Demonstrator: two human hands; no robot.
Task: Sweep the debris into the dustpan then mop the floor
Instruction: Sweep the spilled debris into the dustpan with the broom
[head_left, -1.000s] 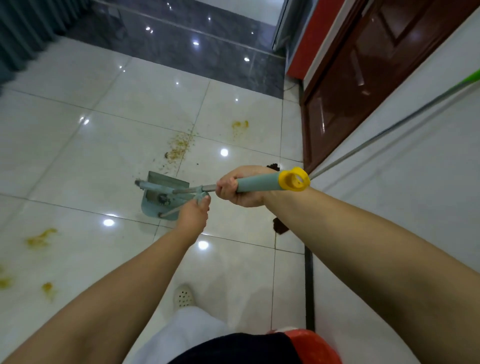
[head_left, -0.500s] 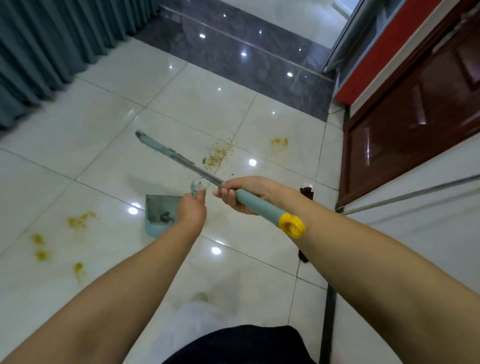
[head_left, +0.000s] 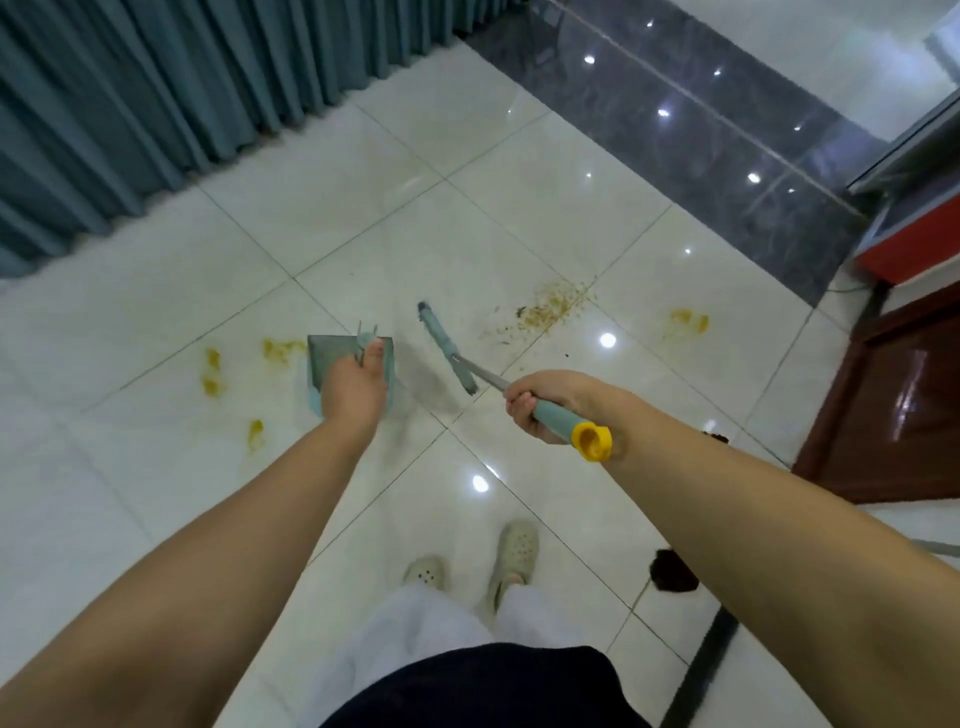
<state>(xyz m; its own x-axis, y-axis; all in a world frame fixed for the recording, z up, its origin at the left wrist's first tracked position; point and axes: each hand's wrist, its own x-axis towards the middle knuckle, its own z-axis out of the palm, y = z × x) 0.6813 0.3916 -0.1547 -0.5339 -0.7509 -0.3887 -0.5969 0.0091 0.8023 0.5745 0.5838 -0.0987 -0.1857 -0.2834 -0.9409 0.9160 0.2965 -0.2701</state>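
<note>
Two hands: left (head_left: 349, 388) holds dustpan (head_left: 332, 358), right (head_left: 545, 402) broom (head_left: 449, 353)

Open floor (head_left: 519, 208) lies between the curtain (head_left: 156, 104) on the left and the wooden door (head_left: 893, 395) on the right, with debris (head_left: 545, 309) and yellow stains (head_left: 685, 322) scattered across it.

The left hand (head_left: 353, 387) hides much of the dustpan (head_left: 332, 358); the broom head (head_left: 441, 343) looks motion-blurred.
</note>
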